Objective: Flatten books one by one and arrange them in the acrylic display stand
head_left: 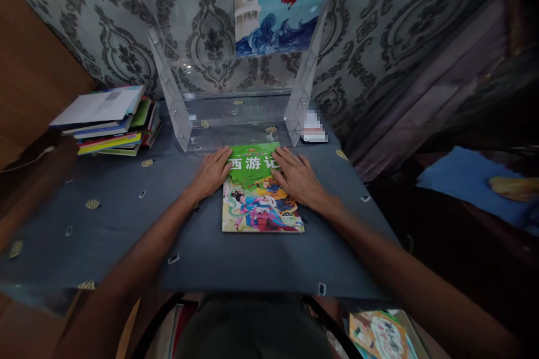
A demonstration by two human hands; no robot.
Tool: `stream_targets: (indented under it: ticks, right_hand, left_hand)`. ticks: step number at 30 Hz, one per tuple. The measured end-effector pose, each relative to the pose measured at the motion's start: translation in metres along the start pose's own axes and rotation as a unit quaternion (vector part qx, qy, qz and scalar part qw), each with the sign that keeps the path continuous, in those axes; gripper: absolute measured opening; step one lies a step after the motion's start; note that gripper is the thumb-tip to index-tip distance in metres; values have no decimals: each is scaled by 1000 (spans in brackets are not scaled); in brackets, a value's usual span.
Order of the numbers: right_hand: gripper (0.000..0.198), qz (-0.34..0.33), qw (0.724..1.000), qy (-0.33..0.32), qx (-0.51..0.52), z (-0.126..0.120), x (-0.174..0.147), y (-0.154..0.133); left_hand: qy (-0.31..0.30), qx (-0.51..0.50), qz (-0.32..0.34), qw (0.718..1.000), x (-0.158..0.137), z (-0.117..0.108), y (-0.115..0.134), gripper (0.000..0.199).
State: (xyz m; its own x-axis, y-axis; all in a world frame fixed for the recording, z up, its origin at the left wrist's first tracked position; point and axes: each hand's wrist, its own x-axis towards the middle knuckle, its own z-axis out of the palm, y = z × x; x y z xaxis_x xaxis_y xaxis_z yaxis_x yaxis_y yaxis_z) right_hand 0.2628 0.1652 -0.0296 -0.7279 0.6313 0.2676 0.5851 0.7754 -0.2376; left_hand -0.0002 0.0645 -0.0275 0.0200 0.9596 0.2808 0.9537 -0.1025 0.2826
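The fingers of the left hand (pixel 214 169) lay extended and nearly flat at the upper left edge of the 西游记 picture book (pixel 261 207); those of the right hand (pixel 300 179), slightly spread, lay at its upper right edge. Neither hand appeared to pinch it. The book rested face up on the tabletop (pixel 269 263), between and partly under the fingers. A clear acrylic stand (pixel 177 115) stood just beyond them; a stack of books (pixel 113 123) lay well to their left. In this inspector's judgement, good handling called for light, matched pressure, keeping the cover square and uncreased.
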Motion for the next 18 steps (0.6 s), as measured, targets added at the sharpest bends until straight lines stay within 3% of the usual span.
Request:
stream_targets:
  ticks: [10, 18]
  right_hand:
    - [55, -46, 999, -6, -5, -8, -67, -23]
    - [49, -76, 996, -15, -43, -26, -51, -34]
  left_hand:
    - [-6, -2, -4, 1000, -1, -1, 0, 48]
    - [10, -17, -2, 1000, 0, 3, -2, 47]
